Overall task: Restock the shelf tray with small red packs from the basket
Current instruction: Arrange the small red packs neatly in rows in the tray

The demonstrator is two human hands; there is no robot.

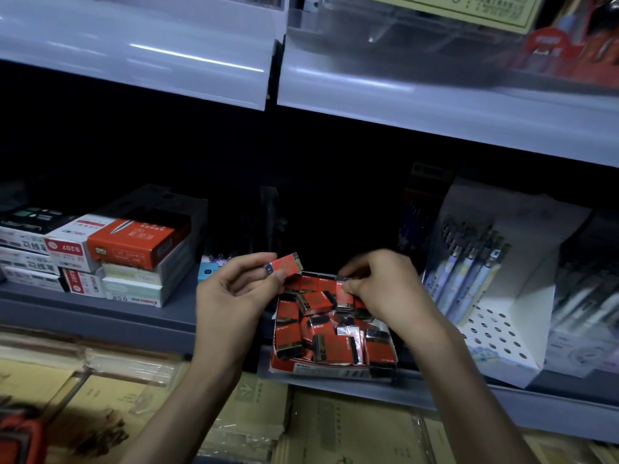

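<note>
Cartons (351, 426) wrapped in clear film lie flat nearest the camera, from 5 to 7 o'clock. At 8 o'clock, on the frame edge, a blurred red-orange object (16, 433) is visible; whether it is the basket cannot be determined.

Both forearms rise from 6 o'clock toward centre. The left hand (231, 296) pinches one red pack (285, 266) between thumb and curled fingers, and holds it in the air just to the 10 o'clock side of the shelf tray (321, 371), clear of its contents. The right hand (382, 283) is lowered over the far end of the tray. Its thumb and forefinger pinch a second pack (345, 294), which stands among the packs already loaded.

The shelf tray sits at the front edge of the lower shelf, at frame centre. Loose packs (331, 346) cover its floor in a jumbled layer, some flat and some on edge.

Status, as a judgement: restocking is well advanced. The tray reads as nearly full, one pack is being seated and one awaits placement. Stock remaining in the basket cannot be assessed.

Farther back on the shelf, stacked stationery boxes (127, 249) stand at 9 o'clock, and a white perforated display (502, 329) holding pens (469, 279) stands at 3 o'clock. The pale rail of the upper shelf (435, 105) spans 12 o'clock.
</note>
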